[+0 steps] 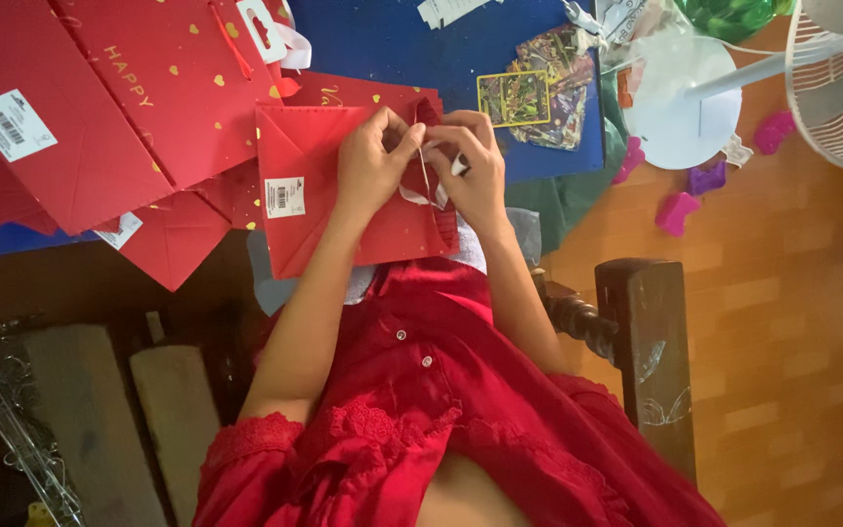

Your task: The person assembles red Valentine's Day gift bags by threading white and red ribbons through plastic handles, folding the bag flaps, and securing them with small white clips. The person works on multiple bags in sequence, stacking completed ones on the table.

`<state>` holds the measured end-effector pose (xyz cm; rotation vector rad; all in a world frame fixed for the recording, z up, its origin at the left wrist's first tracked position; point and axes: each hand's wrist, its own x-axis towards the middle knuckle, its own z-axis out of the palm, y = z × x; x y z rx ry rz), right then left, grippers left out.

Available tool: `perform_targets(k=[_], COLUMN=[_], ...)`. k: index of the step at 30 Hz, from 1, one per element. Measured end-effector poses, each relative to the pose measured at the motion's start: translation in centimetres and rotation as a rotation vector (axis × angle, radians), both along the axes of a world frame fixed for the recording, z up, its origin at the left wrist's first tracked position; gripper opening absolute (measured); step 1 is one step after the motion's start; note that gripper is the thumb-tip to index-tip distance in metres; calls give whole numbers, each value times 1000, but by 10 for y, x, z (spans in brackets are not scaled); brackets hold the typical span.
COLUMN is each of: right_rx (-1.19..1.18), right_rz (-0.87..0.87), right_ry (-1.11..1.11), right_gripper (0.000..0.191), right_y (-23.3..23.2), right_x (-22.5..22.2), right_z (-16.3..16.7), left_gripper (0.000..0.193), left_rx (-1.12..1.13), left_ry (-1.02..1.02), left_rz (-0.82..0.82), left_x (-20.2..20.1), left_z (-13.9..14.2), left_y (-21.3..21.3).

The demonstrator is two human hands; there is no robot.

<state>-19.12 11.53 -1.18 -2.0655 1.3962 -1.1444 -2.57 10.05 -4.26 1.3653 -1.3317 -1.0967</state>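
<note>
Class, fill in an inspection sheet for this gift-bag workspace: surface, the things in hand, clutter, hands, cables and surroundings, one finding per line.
Surface: blue table top, largely covered.
Job's things: flat red paper bag with a barcode sticker, a white ribbon at its top edge.
Clutter: more red bags with gold hearts, patterned cards, paper scraps.
Hands: left hand and right hand meet at the bag's top edge, pinching the ribbon.
Cables: nothing seen.
Surroundings: wooden floor, pink pieces on it, white fan, dark wooden chair post.
</note>
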Motion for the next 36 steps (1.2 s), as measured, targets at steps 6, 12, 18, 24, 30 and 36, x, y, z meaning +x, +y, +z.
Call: perform_targets(k=[6,12,18,24,30,36], right_rx=[34,68,79,54,278,406], right_rz=[-31,-133,-17,-82,-168,-126], right_ry=[38,-116,-63,-106,-410,-804], right_gripper=[20,27,28,22,7,21], right_y=[1,0,2,-1,0,-4], right_x=[-2,-1,3,-1,-11,-24], right_z=[-10,-11,1,-7,-21,-20], left_gripper=[37,37,35,36,36,37], left_rx=[16,17,8,11,6,-42], left_ry=[-39,-27,-12,-22,-8,-23], left_rz=[-2,-6,-3,-4,-11,-15], left_x=[-1,-1,-2,-2,0,0], left_z=[-2,-4,-6,-5,0,-3], left_y=[-2,-2,-3,-2,-2,-3])
